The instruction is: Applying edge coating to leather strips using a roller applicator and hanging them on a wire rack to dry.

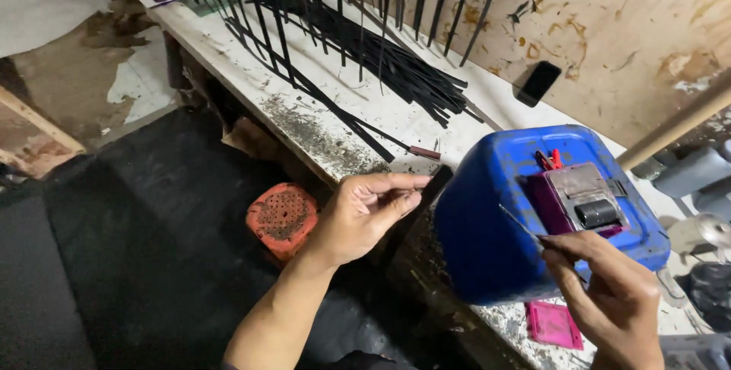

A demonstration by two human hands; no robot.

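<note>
Overall exposure moderate; scene lit from above and right, falling mainly on workbench and wall. Bench top brightest zone, near clipping at upper left corner. Floor under bench dim, detail lost in shadow (orange stool readable). Soft sheen on blue canister; small glare on metal plate. Left hand and right hand sharp, evenly lit. Wide-angle bending at frame edges; right-edge objects slightly soft.

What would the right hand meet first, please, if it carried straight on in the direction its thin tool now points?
Probably the blue container: the right hand aims its thin metal tool up and left, the tip already over the container's face, though depth is unclear.
</note>
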